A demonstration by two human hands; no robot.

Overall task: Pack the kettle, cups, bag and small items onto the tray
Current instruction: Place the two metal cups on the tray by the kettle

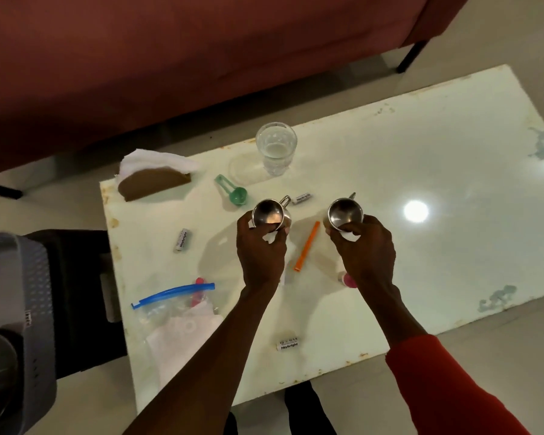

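Note:
My left hand (259, 252) grips a small steel cup (268, 212) with a handle, held over the white table (421, 189). My right hand (366, 249) grips a second steel cup (345, 214) just to the right. A scrap of white paper shows under each cup. Between my hands lies an orange stick (307, 246). A clear zip bag (176, 312) with a blue seal rests at the table's near left. Three batteries are scattered: one (182, 240) on the left, one (302, 198) behind the left cup, one (288, 343) near the front edge. No tray or kettle is in view.
A glass of water (276, 147) stands at the table's far edge, with a green scoop (233, 190) and a napkin holder (154, 175) to its left. A pink-capped item (346, 280) peeks out under my right wrist. A red sofa (201, 58) lies beyond; a grey appliance (13, 324) stands left.

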